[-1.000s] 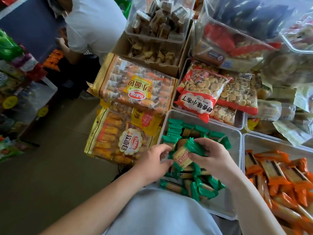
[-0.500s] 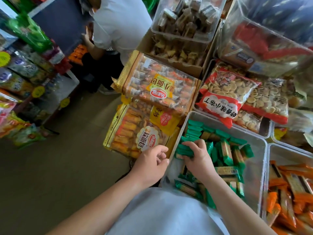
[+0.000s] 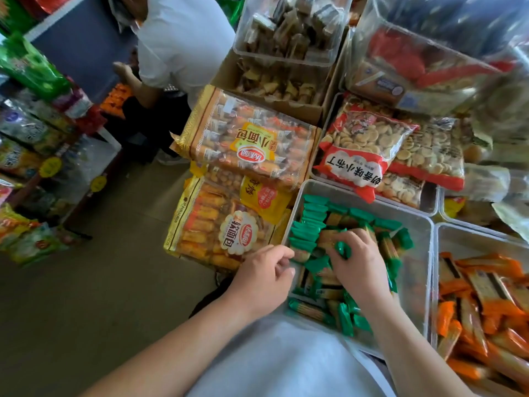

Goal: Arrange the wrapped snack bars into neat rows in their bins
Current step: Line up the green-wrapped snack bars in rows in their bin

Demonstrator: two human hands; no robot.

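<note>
Floor (image 3: 86, 310): bare, tan, fills the left and near part of the scene. Shelves (image 3: 43, 138) at the far left carry bagged snacks with round yellow tags on the edge.

A second person (image 3: 183, 44) in a white shirt bends at the far side, one hand lowered towards the shelf area.

Two large bread bags lie left of the bins: the far bag (image 3: 249, 141) overlaps the near bag (image 3: 217, 230). A red biscuit bag (image 3: 360, 150) rests in a tray just beyond the bins, its near corner hanging over the tray's edge.

Clear bin (image 3: 420, 253), centre: holds the green bars (image 3: 312, 222). Those along its far-left side lie side by side in a row; those towards the near side lie loose and crossed. The right part of its floor is bare. The right bin (image 3: 463, 239), touching it, holds orange bars (image 3: 486, 296) in a loose heap.

Right hand (image 3: 360, 265): inside the clear bin, palm down over the middle of the green bars, fingers curled, grasping one bar (image 3: 342, 249) whose green end shows between thumb and forefinger.

Left hand (image 3: 260, 279): at the bin's left rim, fingers loosely curled with nothing seen in them. Whether it touches the rim I cannot tell.
</note>
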